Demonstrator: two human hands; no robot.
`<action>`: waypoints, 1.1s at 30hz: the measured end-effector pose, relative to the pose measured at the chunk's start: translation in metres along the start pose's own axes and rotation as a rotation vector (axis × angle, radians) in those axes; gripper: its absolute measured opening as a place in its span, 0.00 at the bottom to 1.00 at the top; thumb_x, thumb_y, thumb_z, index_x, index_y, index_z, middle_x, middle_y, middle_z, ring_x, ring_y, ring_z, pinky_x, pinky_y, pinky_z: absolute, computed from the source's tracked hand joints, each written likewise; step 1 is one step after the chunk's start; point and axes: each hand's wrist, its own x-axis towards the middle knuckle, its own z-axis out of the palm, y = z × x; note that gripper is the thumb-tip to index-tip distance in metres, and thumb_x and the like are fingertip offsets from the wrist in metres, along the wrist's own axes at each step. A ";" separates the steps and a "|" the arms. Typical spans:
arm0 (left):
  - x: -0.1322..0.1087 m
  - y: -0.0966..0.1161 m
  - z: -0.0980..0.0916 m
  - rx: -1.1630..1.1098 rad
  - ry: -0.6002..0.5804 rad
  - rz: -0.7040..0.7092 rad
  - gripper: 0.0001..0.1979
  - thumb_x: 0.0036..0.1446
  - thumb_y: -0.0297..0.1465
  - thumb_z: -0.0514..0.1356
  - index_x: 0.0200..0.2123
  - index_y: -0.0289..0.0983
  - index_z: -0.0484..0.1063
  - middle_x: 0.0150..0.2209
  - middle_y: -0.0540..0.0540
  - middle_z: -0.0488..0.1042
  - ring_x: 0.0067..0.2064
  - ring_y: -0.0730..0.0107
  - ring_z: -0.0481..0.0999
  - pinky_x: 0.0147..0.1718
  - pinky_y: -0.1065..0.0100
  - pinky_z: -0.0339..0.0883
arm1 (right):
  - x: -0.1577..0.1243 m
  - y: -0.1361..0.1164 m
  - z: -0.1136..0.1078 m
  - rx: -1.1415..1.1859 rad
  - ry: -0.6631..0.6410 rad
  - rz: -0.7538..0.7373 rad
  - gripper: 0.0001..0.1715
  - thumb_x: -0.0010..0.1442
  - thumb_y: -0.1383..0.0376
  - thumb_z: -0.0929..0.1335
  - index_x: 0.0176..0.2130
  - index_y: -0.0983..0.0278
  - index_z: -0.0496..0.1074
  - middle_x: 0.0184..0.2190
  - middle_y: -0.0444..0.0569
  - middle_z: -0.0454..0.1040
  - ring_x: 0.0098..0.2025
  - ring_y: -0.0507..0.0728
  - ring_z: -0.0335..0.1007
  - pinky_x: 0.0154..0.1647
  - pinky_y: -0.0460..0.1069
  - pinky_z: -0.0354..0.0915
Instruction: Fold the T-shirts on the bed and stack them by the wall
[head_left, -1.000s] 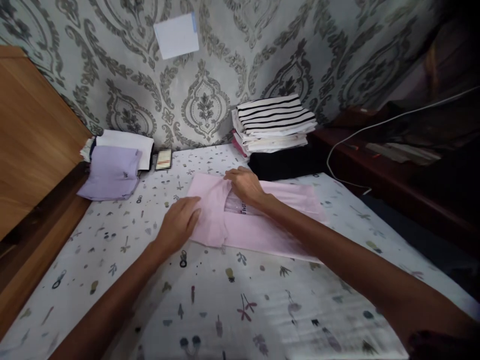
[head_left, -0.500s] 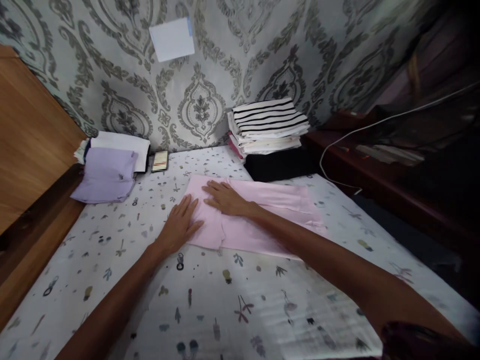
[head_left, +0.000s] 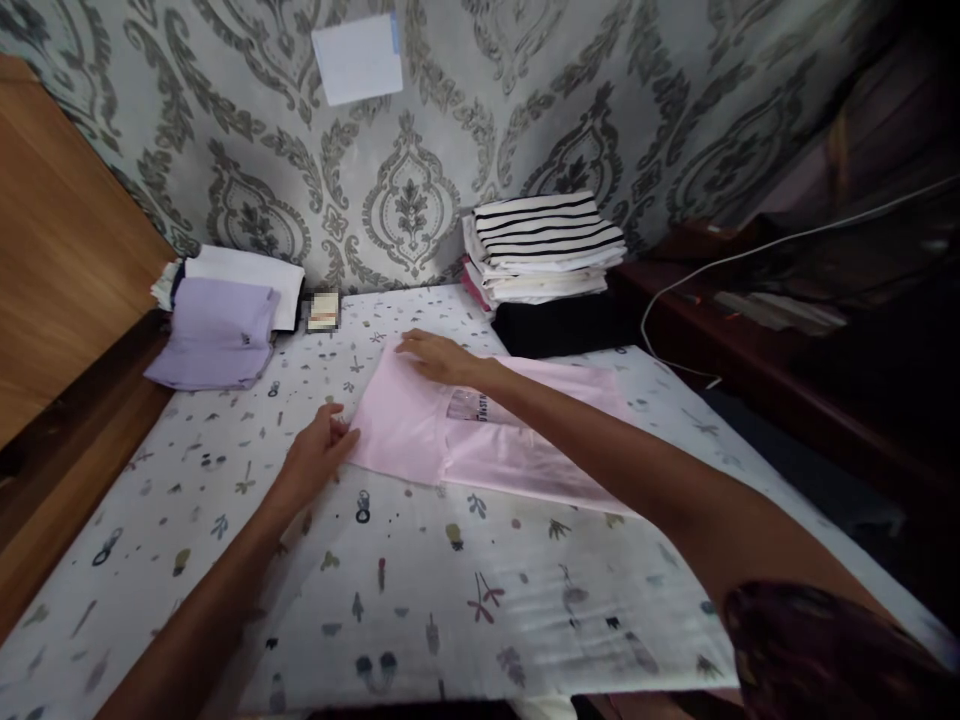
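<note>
A pale pink garment (head_left: 420, 430) lies partly folded on the patterned white bed sheet (head_left: 420, 600). My left hand (head_left: 315, 455) pinches its near left corner. At the garment's far left corner, my right hand (head_left: 435, 352) grips the edge with the fingers curled on the cloth. A printed patch shows in the gap between the pink layers, just right of my right wrist.
A folded lilac garment (head_left: 217, 335) on a white pile (head_left: 247, 275) sits at the back left, beside a small card (head_left: 324, 312). A striped stack (head_left: 544, 245) on black cloth (head_left: 562, 325) stands against the wall. A wooden headboard (head_left: 52, 260) lies left; a white cable (head_left: 675, 290) runs right.
Both hands slid left from pressing flat on the pink garment to its left edge. They now grip the near and far left corners.
</note>
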 end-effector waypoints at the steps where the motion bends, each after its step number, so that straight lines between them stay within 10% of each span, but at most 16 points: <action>1: 0.002 0.002 -0.003 -0.018 -0.031 -0.050 0.26 0.54 0.47 0.58 0.50 0.38 0.69 0.34 0.48 0.76 0.34 0.62 0.74 0.34 0.63 0.67 | 0.013 -0.004 -0.001 -0.001 -0.053 -0.068 0.30 0.64 0.72 0.63 0.63 0.58 0.66 0.65 0.53 0.65 0.58 0.60 0.68 0.55 0.54 0.65; 6: 0.006 0.010 -0.011 0.058 -0.130 -0.112 0.14 0.43 0.43 0.62 0.23 0.40 0.64 0.21 0.54 0.64 0.26 0.69 0.63 0.25 0.69 0.52 | 0.064 -0.020 -0.004 -0.122 -0.280 -0.137 0.29 0.58 0.74 0.66 0.55 0.54 0.72 0.58 0.49 0.68 0.42 0.55 0.71 0.40 0.49 0.63; 12: -0.010 0.025 -0.006 -0.384 -0.102 -0.073 0.14 0.44 0.41 0.61 0.25 0.40 0.61 0.24 0.56 0.61 0.26 0.73 0.63 0.26 0.70 0.59 | 0.067 -0.021 -0.024 -0.136 -0.248 -0.177 0.14 0.55 0.77 0.66 0.39 0.62 0.73 0.50 0.51 0.73 0.47 0.58 0.68 0.38 0.49 0.57; 24: -0.060 0.132 0.032 -0.181 0.019 0.435 0.04 0.60 0.30 0.53 0.31 0.41 0.60 0.30 0.52 0.66 0.32 0.70 0.67 0.30 0.69 0.60 | -0.053 0.021 -0.109 0.021 0.134 0.059 0.11 0.51 0.76 0.65 0.35 0.64 0.70 0.30 0.44 0.73 0.33 0.53 0.65 0.35 0.46 0.54; 33: -0.069 0.152 0.104 0.063 -0.144 0.677 0.08 0.57 0.22 0.50 0.33 0.42 0.58 0.34 0.49 0.68 0.37 0.66 0.68 0.35 0.64 0.63 | -0.139 0.059 -0.077 0.105 0.214 0.163 0.17 0.50 0.79 0.59 0.31 0.64 0.71 0.33 0.48 0.76 0.36 0.54 0.70 0.40 0.46 0.60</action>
